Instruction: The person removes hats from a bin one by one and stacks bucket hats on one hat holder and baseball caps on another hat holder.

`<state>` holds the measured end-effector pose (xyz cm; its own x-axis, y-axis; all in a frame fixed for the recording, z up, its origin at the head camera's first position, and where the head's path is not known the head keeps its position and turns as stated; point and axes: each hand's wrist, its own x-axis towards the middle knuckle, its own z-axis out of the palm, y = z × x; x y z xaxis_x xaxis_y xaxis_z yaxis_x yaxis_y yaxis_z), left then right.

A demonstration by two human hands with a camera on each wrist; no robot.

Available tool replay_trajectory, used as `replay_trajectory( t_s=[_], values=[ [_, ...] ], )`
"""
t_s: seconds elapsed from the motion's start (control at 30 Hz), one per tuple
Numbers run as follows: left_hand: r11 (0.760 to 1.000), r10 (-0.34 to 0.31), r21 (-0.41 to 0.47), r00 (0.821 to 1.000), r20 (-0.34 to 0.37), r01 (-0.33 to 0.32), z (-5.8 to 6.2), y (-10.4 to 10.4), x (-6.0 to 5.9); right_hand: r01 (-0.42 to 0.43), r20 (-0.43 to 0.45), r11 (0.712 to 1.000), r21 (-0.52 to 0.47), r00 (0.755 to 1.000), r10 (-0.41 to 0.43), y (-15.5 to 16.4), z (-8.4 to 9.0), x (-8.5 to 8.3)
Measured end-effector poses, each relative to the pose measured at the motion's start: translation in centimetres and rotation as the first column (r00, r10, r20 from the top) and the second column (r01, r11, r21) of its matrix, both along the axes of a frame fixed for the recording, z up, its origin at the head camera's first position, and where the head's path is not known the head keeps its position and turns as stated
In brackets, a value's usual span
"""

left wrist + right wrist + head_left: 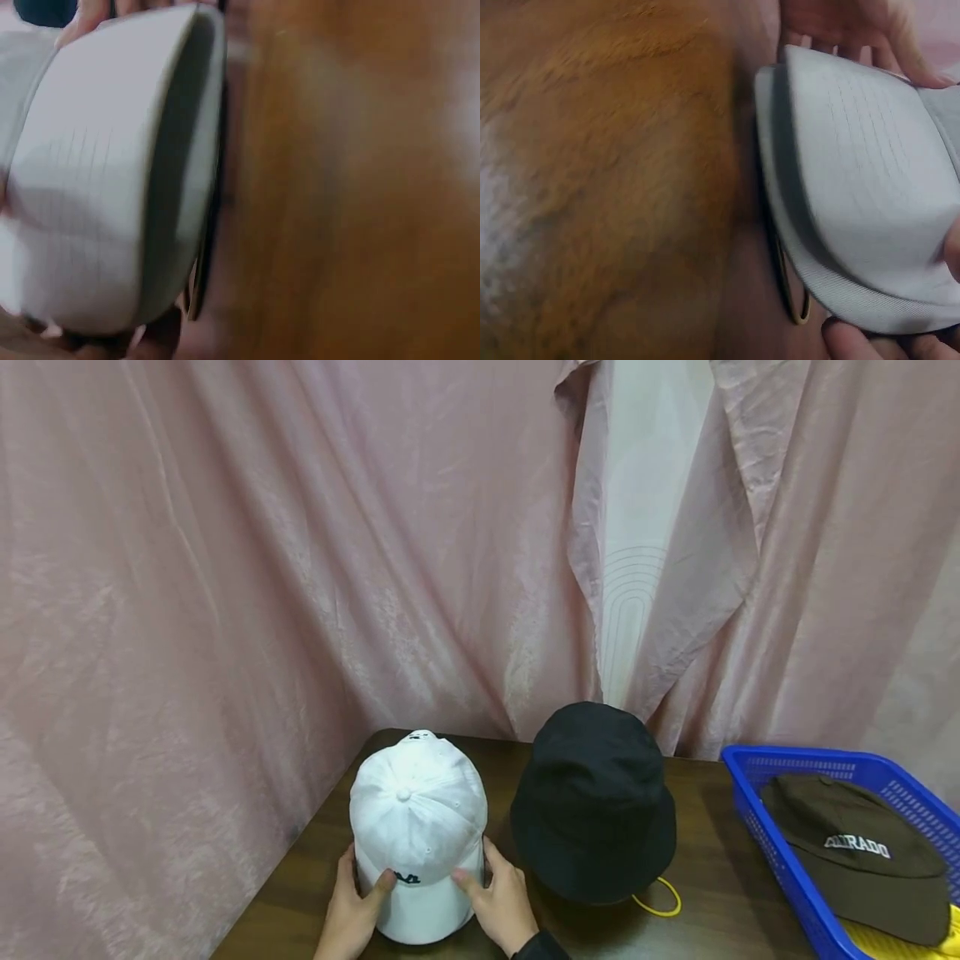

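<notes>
A white baseball cap with dark lettering stands on the dark wooden table, its brim toward me. My left hand grips its left side with the thumb on the front panel. My right hand grips its right side the same way. In the left wrist view the white brim fills the left half, blurred. The right wrist view shows the brim from below, with fingers at the top edge.
A black bucket hat with a yellow cord sits just right of the white cap. A blue plastic basket at the right edge holds a brown cap. Pink curtains hang behind the table.
</notes>
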<state>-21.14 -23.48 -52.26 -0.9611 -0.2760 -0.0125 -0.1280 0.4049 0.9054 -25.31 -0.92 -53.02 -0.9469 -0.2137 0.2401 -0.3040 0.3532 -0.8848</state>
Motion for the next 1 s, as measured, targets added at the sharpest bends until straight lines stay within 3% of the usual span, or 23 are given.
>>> replay_trajectory(
  t_s=[0.1,0.23,0.37,0.43,0.53,0.63,0.77,0.9,1.0],
  values=[
    [0.999,0.008,-0.036,1.0,0.017,-0.007,0.0,0.9,0.3,0.001,-0.016,0.998,0.065,1.0,0.001,0.1,0.5,0.5],
    [1.0,-0.009,0.001,1.0,-0.013,0.009,-0.2,2.0,0.3,0.012,-0.059,0.994,0.107,0.998,-0.006,0.1,1.2,0.8],
    [1.0,-0.008,0.005,1.0,-0.014,0.008,0.4,2.6,0.3,-0.002,-0.003,0.995,0.1,1.0,0.002,0.3,1.6,0.8],
    [0.999,0.041,-0.008,0.999,0.017,-0.041,0.9,2.9,0.7,-0.029,0.061,0.995,0.097,0.998,0.023,0.6,1.7,0.9],
    [0.986,0.169,0.003,0.985,0.046,-0.169,1.3,3.9,1.6,-0.068,0.132,0.994,0.089,0.99,0.055,1.0,2.1,1.3],
    [0.956,0.287,0.062,0.958,0.032,-0.288,1.1,4.9,2.7,-0.09,0.113,0.99,0.107,0.991,0.078,1.6,2.7,1.9],
    [0.935,0.34,0.113,0.94,-0.001,-0.338,0.5,5.9,3.8,-0.122,0.039,0.979,0.163,0.992,0.117,2.2,3.5,2.7],
    [0.929,0.34,0.154,0.94,0.007,-0.337,-0.4,6.5,4.2,-0.15,0.0,0.964,0.217,0.988,0.154,2.6,4.2,3.2],
    [0.934,0.245,0.254,0.968,0.05,-0.25,-1.1,6.8,4.2,-0.157,-0.021,0.956,0.247,0.986,0.167,2.9,4.6,3.6]
  ],
)
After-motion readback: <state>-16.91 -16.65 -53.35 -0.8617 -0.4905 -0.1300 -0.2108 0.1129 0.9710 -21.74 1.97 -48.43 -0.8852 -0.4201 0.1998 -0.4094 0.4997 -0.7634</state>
